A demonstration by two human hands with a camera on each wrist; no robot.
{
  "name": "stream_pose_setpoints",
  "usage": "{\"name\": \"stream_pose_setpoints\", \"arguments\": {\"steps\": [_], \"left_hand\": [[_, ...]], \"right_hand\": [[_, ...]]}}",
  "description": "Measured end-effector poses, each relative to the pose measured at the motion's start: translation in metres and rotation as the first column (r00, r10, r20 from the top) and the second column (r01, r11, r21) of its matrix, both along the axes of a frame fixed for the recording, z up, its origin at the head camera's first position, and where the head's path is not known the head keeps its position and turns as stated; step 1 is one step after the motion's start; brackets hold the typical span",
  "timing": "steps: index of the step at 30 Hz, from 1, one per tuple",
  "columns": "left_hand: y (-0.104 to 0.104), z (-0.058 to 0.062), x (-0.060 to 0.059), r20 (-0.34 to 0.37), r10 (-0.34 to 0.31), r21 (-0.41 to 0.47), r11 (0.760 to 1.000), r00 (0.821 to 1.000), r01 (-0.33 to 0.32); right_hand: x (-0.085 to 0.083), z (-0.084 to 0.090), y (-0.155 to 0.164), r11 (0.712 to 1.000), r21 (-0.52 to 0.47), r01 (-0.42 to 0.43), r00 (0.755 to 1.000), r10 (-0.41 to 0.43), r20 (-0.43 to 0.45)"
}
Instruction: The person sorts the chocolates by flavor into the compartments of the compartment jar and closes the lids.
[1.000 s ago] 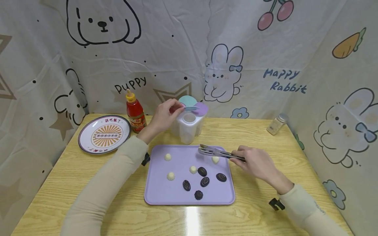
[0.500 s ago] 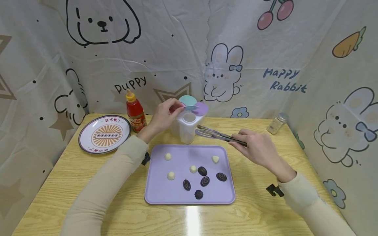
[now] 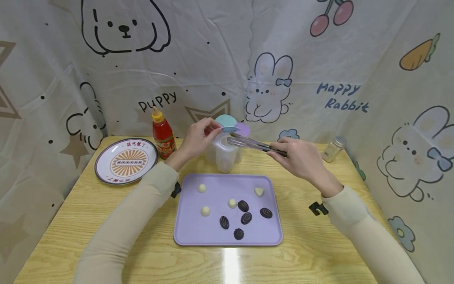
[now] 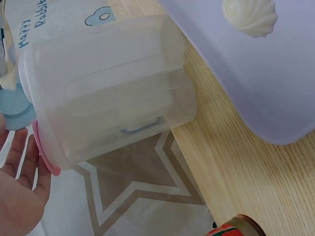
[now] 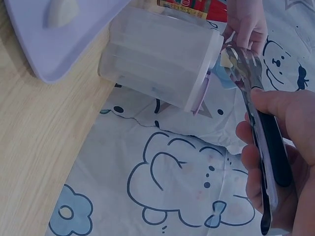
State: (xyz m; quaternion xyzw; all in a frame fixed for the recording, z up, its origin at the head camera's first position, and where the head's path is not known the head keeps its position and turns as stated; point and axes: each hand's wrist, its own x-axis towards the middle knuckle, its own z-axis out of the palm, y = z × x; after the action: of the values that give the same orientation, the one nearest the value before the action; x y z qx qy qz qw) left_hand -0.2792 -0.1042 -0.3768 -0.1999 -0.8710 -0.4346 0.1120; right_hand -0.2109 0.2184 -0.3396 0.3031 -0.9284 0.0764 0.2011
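Observation:
A translucent container with pastel flip lids stands behind a lilac tray. My left hand pinches its raised blue lid flap. My right hand grips metal tongs, whose tips hover over the container's open mouth. In the right wrist view the tongs reach the container, and a small pale piece shows at their tips. On the tray lie several white candies and several dark chocolates. The left wrist view shows the container beside my palm.
A patterned plate and a red sauce bottle stand at the back left. A small glass shaker stands at the back right. Cartoon-printed cloth walls close in three sides of the wooden table.
My right hand has lifted the tongs from over the tray, back and left to the container's mouth. My left hand has stayed on the blue lid flap.

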Motion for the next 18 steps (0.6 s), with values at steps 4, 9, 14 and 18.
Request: {"name": "stream_pose_setpoints", "arguments": {"steps": [4, 9, 14, 18], "left_hand": [[0.0, 0.0, 0.0, -0.001, -0.008, 0.003, 1.0, 1.0, 0.008], [0.001, 0.001, 0.0, 0.002, -0.007, 0.007, 1.0, 1.0, 0.007], [0.002, 0.002, 0.001, 0.005, 0.001, 0.017, 1.0, 1.0, -0.001], [0.002, 0.003, 0.001, 0.01, 0.011, 0.028, 1.0, 1.0, -0.011]], "right_hand": [[-0.007, 0.0, -0.004, 1.0, 0.009, 0.008, 1.0, -0.008, 0.022], [-0.012, 0.0, -0.007, 1.0, 0.019, 0.011, 0.999, -0.011, 0.035], [-0.014, 0.001, -0.008, 1.0, 0.019, 0.024, 0.999, -0.025, 0.048], [-0.012, 0.002, -0.005, 0.999, 0.015, 0.038, 0.997, -0.039, 0.068]]}}
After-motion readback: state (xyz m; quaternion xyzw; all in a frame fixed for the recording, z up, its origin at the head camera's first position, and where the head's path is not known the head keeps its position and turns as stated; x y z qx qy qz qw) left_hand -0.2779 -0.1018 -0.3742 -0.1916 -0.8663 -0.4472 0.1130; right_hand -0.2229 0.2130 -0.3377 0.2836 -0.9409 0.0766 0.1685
